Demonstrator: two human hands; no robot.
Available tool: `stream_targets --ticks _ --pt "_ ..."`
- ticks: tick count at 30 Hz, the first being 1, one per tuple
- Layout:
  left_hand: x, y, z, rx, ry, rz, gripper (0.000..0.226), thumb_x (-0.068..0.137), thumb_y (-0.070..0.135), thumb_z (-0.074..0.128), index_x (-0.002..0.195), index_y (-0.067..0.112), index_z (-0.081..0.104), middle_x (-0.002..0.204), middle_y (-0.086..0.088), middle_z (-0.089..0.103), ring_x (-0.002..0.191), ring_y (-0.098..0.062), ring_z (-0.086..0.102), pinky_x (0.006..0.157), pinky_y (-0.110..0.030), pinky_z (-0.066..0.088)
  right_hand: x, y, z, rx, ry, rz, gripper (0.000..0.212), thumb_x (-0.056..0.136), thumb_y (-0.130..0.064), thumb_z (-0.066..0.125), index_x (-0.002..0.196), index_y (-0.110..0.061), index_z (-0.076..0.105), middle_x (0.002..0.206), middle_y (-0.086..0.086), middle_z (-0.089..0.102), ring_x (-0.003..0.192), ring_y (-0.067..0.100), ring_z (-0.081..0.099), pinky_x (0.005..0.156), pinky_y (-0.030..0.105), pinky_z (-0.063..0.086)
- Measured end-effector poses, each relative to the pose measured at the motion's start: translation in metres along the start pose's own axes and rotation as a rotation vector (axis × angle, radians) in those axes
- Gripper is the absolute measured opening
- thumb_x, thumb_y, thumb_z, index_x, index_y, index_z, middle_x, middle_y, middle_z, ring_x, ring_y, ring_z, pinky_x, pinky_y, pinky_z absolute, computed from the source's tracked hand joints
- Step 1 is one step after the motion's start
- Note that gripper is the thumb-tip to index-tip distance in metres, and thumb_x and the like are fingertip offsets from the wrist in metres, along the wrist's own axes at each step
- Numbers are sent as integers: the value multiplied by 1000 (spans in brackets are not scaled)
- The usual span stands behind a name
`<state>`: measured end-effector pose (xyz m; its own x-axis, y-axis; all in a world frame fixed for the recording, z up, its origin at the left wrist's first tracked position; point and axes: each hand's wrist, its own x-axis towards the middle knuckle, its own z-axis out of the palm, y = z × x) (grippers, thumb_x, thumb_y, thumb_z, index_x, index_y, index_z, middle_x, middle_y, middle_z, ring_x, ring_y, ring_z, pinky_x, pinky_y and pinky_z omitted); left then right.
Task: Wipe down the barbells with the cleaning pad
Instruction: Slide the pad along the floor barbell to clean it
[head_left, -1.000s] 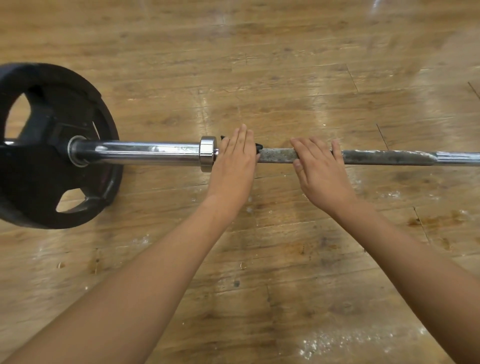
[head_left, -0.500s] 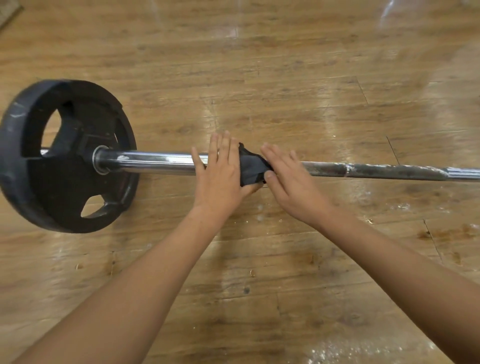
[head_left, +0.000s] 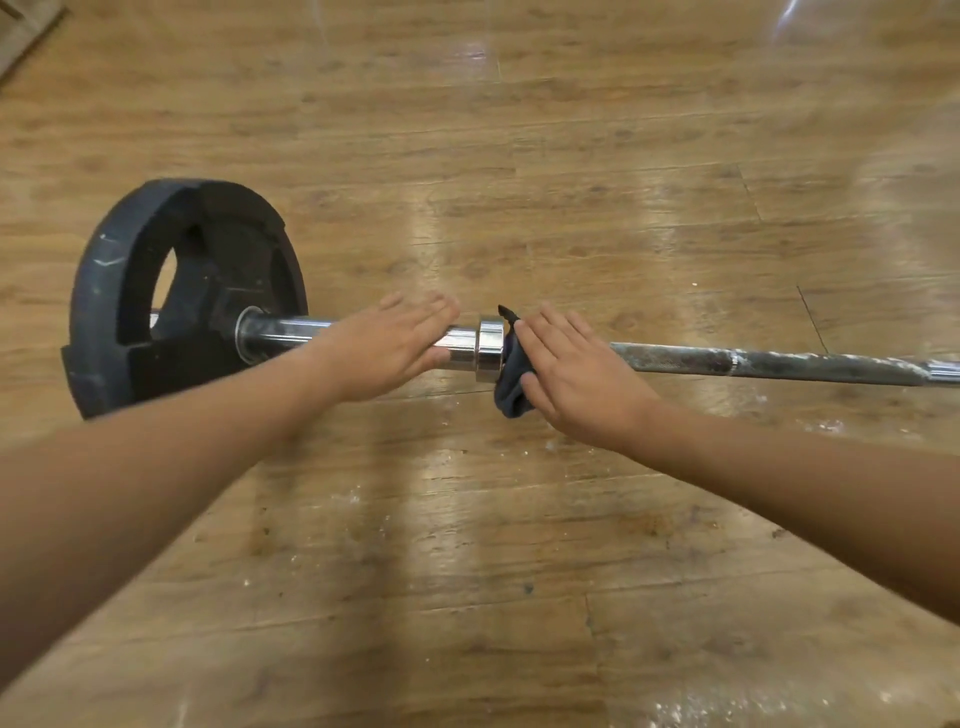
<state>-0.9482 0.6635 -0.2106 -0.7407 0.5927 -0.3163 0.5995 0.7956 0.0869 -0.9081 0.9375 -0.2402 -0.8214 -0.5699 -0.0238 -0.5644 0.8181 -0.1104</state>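
One chalky barbell (head_left: 779, 364), left hand (head_left: 389, 348) spread flat, right hand (head_left: 576, 374) pressing dark pad (head_left: 509, 396)

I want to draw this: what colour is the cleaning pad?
The cleaning pad is dark bluish grey, clearest in the head view.

Gym, barbell (head_left: 753, 361) w/ black weight plate (head_left: 187, 291), scuffed wood floor (head_left: 467, 545)

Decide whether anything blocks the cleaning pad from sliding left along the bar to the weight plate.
Yes. The steel collar sits right beside the cleaning pad on its left, and beyond it the left hand lies over the shiny sleeve. The right hand presses the pad on the bar.
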Motion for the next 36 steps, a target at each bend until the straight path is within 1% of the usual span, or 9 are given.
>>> stream_targets --ticks 4,7,9,13,16,23,29,33,36 --pt "1 5 6 45 -2 19 67 109 46 15 163 7 7 171 -11 10 158 -22 4 126 -39 5 12 -15 -4 -326 -45 5 86 97 -60 32 149 9 36 152 28 42 150 44 24 123 54 17" --pt "-2 12 24 153 202 -18 68 108 43 13 158 0 28 162 -19 34 153 -31 29 120 -56 25 15 -24 9 -418 -5 67 77 102 -46 38 154 10 23 158 29 31 152 45 15 125 54 12" --pt "0 13 28 170 257 -46 70 107 45 13 157 0 30 163 -19 33 153 -33 28 119 -59 25 13 -26 11 -408 60 101 69 101 -36 43 154 6 27 158 25 33 151 41 23 123 53 21" --pt "0 20 37 176 337 -67 66 108 42 14 160 4 25 168 -14 21 156 -29 20 119 -63 21 5 -30 20 -270 262 152 60 95 -25 54 148 1 41 137 18 52 125 37 49 106 48 38" --pt "0 26 44 189 379 -79 62 108 37 16 159 6 29 167 -11 25 155 -26 23 117 -66 23 3 -37 36 -89 434 229 50 94 -8 60 141 3 51 131 17 60 122 36 54 108 47 39" --pt "-1 22 41 193 351 -38 60 107 36 20 159 7 30 167 -9 28 154 -22 25 117 -59 29 22 -68 36 297 513 536 46 101 -21 31 136 -2 55 129 13 63 133 33 48 122 49 24" --pt "1 15 36 216 320 27 61 107 38 16 161 11 27 168 -6 23 155 -20 21 119 -51 30 -11 -51 50 -3 367 204 72 96 -28 58 155 2 30 163 19 28 155 34 15 127 49 10" --pt "-1 20 38 182 346 -3 57 111 35 14 163 13 18 170 -4 13 156 -17 9 122 -46 13 3 -26 47 -88 437 75 48 99 -13 57 142 6 48 140 22 56 135 37 47 122 47 29" --pt "-1 22 33 107 296 -24 60 109 37 14 164 15 5 171 0 -1 156 -14 -5 121 -42 -3 16 -9 32 -58 426 -13 37 98 -13 48 128 7 60 121 21 68 111 37 63 102 45 48"
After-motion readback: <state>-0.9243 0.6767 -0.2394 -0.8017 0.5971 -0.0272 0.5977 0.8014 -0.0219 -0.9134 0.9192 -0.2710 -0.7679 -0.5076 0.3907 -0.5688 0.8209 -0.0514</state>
